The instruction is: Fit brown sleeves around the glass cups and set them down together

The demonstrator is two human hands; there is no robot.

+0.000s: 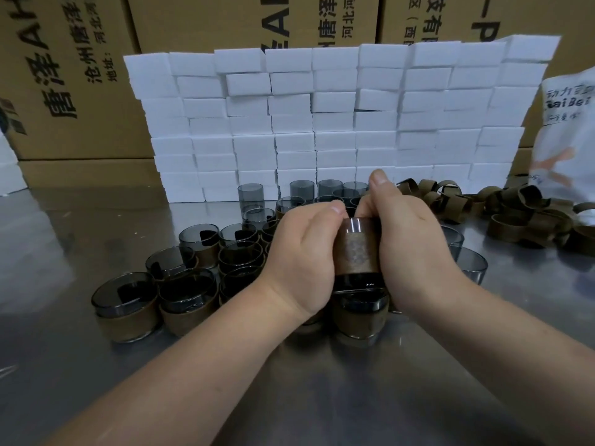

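Cup (358, 225): held above the table (64, 226) between your hands, with a brown sleeve (356, 252) round its middle.
Left hand (302, 255): fingers curled round the cup's left side.
Right hand (410, 249): gripping its right side, thumb raised.
Sleeved cups (128, 305): clustered below and left of your hands.
Bare cups (251, 192): behind.
Loose sleeves (515, 217): heaped at right.
Foam blocks (322, 123): stacked at back.
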